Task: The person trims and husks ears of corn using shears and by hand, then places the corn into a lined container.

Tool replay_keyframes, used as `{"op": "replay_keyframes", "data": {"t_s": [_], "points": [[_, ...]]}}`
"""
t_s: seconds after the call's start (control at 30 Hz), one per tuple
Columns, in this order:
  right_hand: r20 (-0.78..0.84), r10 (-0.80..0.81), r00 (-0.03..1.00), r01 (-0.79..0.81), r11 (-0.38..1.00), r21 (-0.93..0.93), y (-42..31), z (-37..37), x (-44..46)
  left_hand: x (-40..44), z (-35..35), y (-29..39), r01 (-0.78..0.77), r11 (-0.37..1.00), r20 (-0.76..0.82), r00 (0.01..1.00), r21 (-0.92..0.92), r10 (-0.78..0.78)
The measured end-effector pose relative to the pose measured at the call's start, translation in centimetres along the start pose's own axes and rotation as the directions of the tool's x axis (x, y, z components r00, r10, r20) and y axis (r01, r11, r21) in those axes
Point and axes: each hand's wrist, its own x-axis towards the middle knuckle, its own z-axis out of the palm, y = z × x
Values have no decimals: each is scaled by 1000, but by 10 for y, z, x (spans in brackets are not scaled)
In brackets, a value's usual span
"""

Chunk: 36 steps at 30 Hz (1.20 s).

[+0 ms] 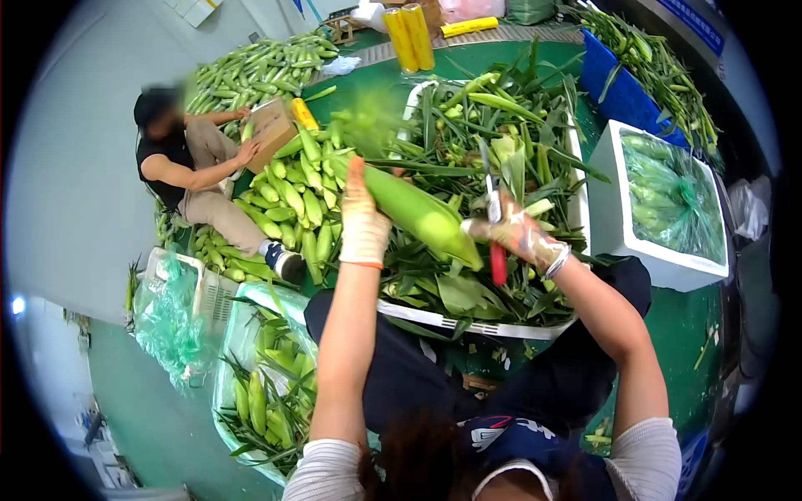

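Corn (415,206) slants from left hand (364,219), clasping it, to right hand (524,232), gripping red-handled shears (499,264).

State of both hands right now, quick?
Left hand: closed around a green corn ear.
Right hand: closed on a red-handled cutting tool, thumb by the ear's lower end.

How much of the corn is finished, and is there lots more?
Quite a lot looks done: a big pile of trimmed ears and bagged corn in the white box. The left hand holds one ear; the right hand has red-handled cutters. Leafy ears at lower left seem left; I can't tell how many.
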Motion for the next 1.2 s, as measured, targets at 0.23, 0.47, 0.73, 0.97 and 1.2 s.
{"op": "replay_keyframes", "data": {"t_s": [0.23, 0.47, 0.73, 0.97, 1.2], "points": [[116, 73, 991, -50, 980, -191, -11, 17, -11, 29, -46, -18, -333, 890, 15, 938, 310, 346], [-92, 131, 987, -160, 783, -601, -6, -17, -22, 47, -75, 53, -289, 953, -164, 940, 87, 300], [368, 102, 924, 52, 921, -385, -63, 38, -23, 9, -30, 17, 77, 988, 123, 988, 136, -93], [330, 128, 935, -46, 968, -247, -63, 50, 10, 5, -40, -14, -88, 901, 16, 996, 425, 90], [61, 138, 989, -144, 983, 117, -57, 58, 22, 7, -35, -35, -150, 860, 149, 985, 487, 87]]}}
